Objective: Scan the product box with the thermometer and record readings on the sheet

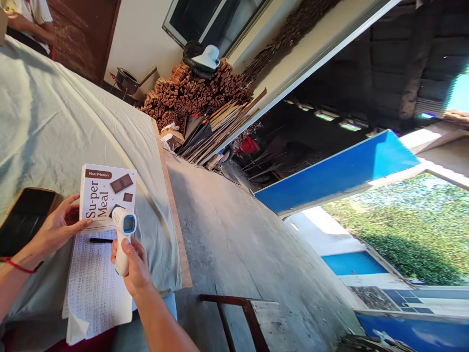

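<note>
My left hand (65, 222) grips the lower left edge of a white box (98, 193) printed "NutriMotion Su-per Meal" with chocolate pieces, thumb across its front. In my right hand (136, 264) is a white infrared thermometer (123, 244) with a blue-rimmed screen, held by its handle, its head overlapping the box's lower right corner. Below the box lie sheets of handwritten paper (95, 288), with a black pen (100, 240) across their top, partly behind the thermometer. A dark phone (25, 220) rests on the cloth left of my left hand.
A pale cloth covers the table (73, 122), whose wooden edge (172, 210) runs along the right. Beyond are concrete floor and a wooden stool-like frame (242, 305). Stacked firewood (194, 93) stands by the wall. Another person (31, 24) is at the far left corner.
</note>
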### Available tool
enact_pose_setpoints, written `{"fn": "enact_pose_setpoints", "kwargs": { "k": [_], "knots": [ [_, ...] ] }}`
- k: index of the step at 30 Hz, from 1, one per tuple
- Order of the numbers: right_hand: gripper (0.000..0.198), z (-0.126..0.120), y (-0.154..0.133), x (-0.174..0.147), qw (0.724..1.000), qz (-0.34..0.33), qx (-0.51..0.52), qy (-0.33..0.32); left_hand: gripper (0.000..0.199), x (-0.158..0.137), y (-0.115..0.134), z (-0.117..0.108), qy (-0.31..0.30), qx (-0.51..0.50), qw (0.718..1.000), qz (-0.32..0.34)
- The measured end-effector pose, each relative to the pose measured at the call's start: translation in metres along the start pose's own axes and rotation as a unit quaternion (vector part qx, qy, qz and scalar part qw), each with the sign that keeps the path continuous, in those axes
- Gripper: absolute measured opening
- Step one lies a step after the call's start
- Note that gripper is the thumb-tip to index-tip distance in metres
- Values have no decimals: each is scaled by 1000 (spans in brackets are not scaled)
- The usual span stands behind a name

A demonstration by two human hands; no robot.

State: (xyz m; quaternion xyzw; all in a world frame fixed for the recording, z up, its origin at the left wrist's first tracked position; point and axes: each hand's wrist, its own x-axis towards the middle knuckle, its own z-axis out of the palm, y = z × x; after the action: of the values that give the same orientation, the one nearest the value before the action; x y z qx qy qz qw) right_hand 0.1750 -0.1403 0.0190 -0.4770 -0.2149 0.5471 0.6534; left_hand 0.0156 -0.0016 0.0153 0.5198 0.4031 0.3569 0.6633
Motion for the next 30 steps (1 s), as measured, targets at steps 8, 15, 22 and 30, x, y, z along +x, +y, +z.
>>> {"fn": "enact_pose_setpoints", "kwargs": {
  "k": [8, 15, 22, 30],
  "knots": [
    [55, -17, -5, 0, 1000, -2, -19, 19, 93, 0, -8, -2, 14, -44, 996, 71],
    [52, -114, -9, 32, 866, -213, -391, 230, 89, 16, -21, -13, 88, 116, 966, 216],
    [29, -149, 0, 37, 663, -270, -641, 276, 70, 18, -27, -12, 137, 265, 934, 194],
    [14, -105, 14, 22, 671, -274, -689, 11, 31, 1, -22, 3, 186, 386, 873, 234]
  ]
}}
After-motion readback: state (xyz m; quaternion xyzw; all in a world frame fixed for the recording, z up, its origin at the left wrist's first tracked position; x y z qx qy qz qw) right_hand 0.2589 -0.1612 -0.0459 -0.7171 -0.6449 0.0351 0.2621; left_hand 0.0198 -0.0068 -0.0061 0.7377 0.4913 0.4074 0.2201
